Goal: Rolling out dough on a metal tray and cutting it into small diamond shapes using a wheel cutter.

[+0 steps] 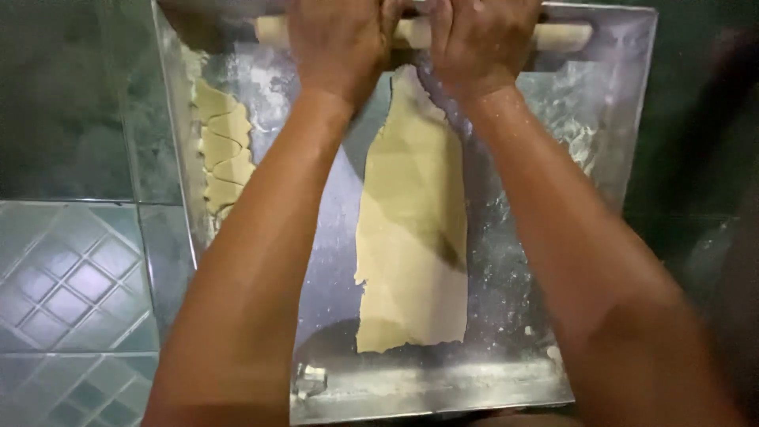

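Note:
Both my hands press on a pale wooden rolling pin (563, 35) at the far end of a floured metal tray (506, 316). My left hand (336, 43) grips it left of centre, and my right hand (478, 43) is beside it, right of centre. A long flat strip of yellowish dough (415, 229) runs from under the pin toward me down the middle of the tray. Its near edge is ragged. The pin's middle is hidden under my hands.
Cut dough pieces (224, 154) lie in a row along the tray's left side. Flour dusts the tray surface. The tray sits on a tiled floor (71, 292) with dark green tiles further away and patterned blue-grey tiles at the near left.

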